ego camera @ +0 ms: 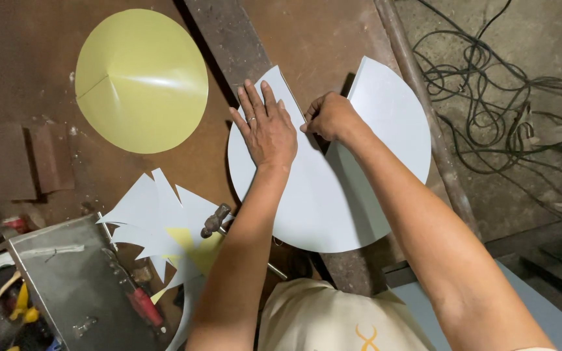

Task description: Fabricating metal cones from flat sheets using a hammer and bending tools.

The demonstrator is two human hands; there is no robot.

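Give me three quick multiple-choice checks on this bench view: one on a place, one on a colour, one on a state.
1. Where does the left hand rest?
A. On the pale blue sheet disc
B. On the hammer
C. On the cables

2. What colour is the cone-shaped disc at upper left?
A. Red
B. Yellow-green
C. Black

3. How does the pale blue sheet disc lie?
A. Rolled into a tube
B. Stacked under the hammer
C. Flat, with a wedge cut open at its top

Key: 1 A, the palm lies spread on it. 2 B, its surface reads yellow-green. 3 C, the right hand sits at the gap.
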